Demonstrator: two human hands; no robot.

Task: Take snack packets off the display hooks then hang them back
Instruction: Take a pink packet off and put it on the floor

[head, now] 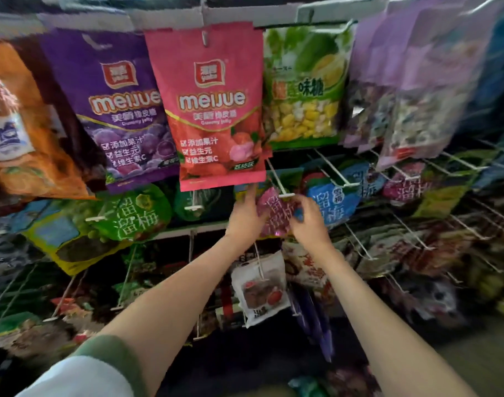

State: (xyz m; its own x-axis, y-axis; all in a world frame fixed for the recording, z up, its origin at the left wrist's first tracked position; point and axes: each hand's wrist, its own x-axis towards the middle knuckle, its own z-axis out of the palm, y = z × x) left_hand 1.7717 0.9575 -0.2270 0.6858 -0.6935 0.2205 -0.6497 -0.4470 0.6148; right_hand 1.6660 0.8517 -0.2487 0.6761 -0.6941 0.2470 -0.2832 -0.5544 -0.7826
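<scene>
A person's left hand (pixel 245 220) and right hand (pixel 309 224) meet on a magenta snack packet (pixel 275 214) at the outer end of a white wire hook (pixel 278 179) in the second row of a crowded display, just below a red gummy bag (pixel 216 110) and beside a blue packet (pixel 331 204). The right fingers curl round the packet's right edge; the left fingers lie fairly straight along its left side. Whether its hang hole sits on the hook cannot be told. The foil pouch looks light, soft and crinkly, probably slick; pinching the top corners near the hole, not the filled belly, should guide it best.
</scene>
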